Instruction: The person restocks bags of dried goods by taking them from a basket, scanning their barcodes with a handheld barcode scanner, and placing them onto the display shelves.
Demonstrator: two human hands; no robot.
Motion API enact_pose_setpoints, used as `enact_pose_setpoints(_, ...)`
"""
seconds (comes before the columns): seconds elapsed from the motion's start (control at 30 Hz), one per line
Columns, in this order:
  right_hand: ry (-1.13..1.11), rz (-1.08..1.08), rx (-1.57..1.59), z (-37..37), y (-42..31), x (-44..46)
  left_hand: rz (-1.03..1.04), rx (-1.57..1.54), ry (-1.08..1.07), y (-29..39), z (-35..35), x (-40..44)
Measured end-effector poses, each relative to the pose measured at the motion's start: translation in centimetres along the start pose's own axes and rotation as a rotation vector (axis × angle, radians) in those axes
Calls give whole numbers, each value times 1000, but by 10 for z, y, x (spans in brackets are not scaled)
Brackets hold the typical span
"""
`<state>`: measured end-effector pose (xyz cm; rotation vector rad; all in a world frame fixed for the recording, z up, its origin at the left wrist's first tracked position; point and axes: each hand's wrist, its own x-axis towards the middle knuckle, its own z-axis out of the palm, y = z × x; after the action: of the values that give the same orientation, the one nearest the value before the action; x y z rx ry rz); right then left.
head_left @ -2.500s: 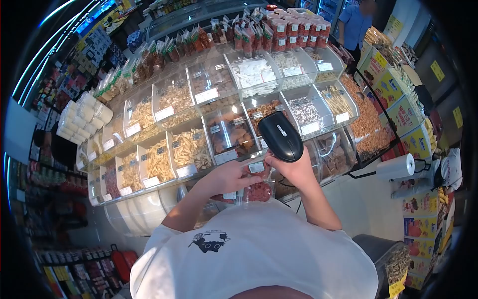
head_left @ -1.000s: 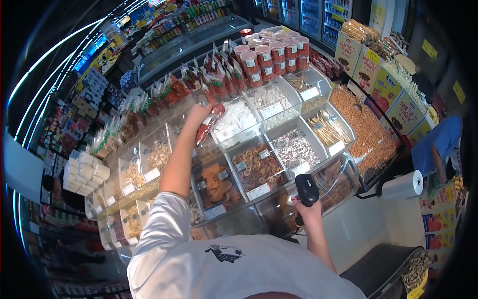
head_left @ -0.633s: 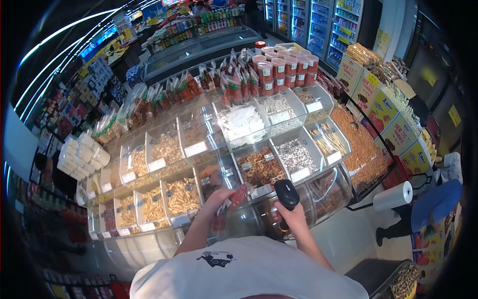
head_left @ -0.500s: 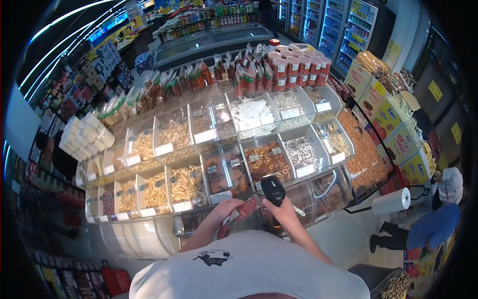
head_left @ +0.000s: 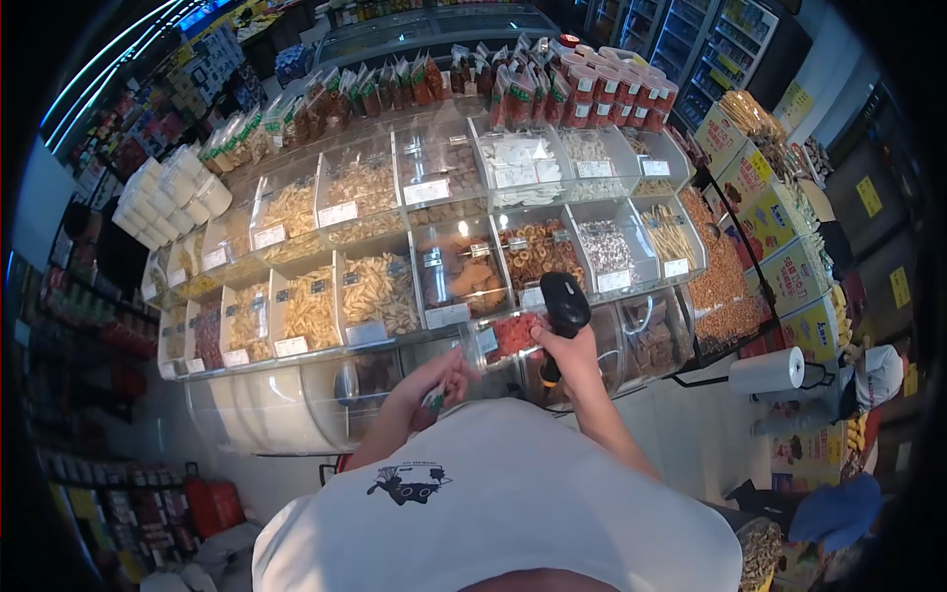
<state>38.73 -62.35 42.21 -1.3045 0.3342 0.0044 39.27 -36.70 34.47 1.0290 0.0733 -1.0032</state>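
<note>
My right hand (head_left: 572,355) is wrapped round the handle of a black barcode scanner (head_left: 564,304), its head pointing up and away from me. Against that hand's thumb is a clear pack of red food (head_left: 513,335) with a pale label; whether the thumb grips it or only touches it, I cannot tell. My left hand (head_left: 449,377) is closed, lower and to the left. Part of a small plastic bag (head_left: 431,400) with green print and dark red contents shows under its fingers. Beyond both hands are the clear-lidded food bins (head_left: 380,293).
Bagged snacks (head_left: 424,81) and red-filled tubs (head_left: 617,94) line the top of the stand. White tubs (head_left: 173,202) are stacked at its left end. To the right are loose nuts (head_left: 725,286) and a plastic bag roll (head_left: 769,372). A person in blue (head_left: 838,513) is at lower right.
My hands have moved apart. The right one has risen with the scanner, and the red pack now lies farther forward beside it. The view has tilted down.
</note>
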Motion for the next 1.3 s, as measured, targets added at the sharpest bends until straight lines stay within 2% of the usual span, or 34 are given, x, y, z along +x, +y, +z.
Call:
enact_pose_setpoints(0.07, -11, -4, 140, -5, -16, -5, 63, -6, -79, -2, -16, 4)
enact_pose_setpoints(0.17, -37, -45, 375, -9, -31, -11, 105, 141, 9, 27, 8, -8)
enact_pose_setpoints(0.23, -38, -40, 385, -12, -30, -14, 353, 269, 18, 44, 25, -18)
enact_pose_setpoints(0.33, -49, -55, 397, -6, -33, -23, 466, 292, -70, 68, 41, -28)
enact_pose_setpoints(0.43, -70, -36, 442, -3, -31, -30, 398, 473, 42, 76, 49, -32)
enact_pose_setpoints(0.47, -76, -32, 392, -7, -22, -27, 399, 473, 42, 80, 55, -34)
enact_pose_setpoints(0.53, -84, -27, 343, -13, -5, -19, 250, 501, 240, 88, 69, -37)
enact_pose_setpoints(0.57, 2, -113, 16, -15, 3, -15, 251, 501, 242, 87, 70, -33)
enact_pose_setpoints(0.6, 86, -198, -311, -14, 3, -13, 370, 493, 317, 84, 69, -28)
enact_pose_setpoints(0.63, 81, -199, -308, -13, 0, -16, 489, 484, 392, 82, 65, -23)
enact_pose_setpoints(0.73, -87, -418, -595, -7, -30, -39, 592, 642, 505, 77, 49, -12)
enact_pose_setpoints(0.8, -278, -260, -633, -2, -43, -49, 576, 743, 530, 84, 54, -18)
enact_pose_setpoints(0.83, -345, -268, -569, -1, -39, -50, 566, 842, 548, 87, 57, -19)
enact_pose_setpoints(0.9, -412, -278, -504, 2, -36, -50, 597, 844, 535, 84, 53, -13)
enact_pose_setpoints(0.97, -435, -176, -558, 4, -39, -50, 627, 844, 528, 84, 52, -10)
enact_pose_setpoints(1.07, -418, -124, -643, 0, -35, -45, 529, 846, 581, 89, 48, -6)
enact_pose_setpoints(1.13, -376, -131, -614, -2, -30, -44, 495, 515, 650, 84, 24, 17)
enact_pose_setpoints(1.17, -328, -138, -586, -3, -28, -43, 587, 362, 578, 82, 11, 31)
enact_pose_setpoints(1.23, -313, -96, -586, -5, -29, -42, 613, 268, 604, 84, -25, 58)
enact_pose_setpoints(1.3, -290, -60, -584, -9, -31, -41, 702, 198, 656, 104, -27, 67)
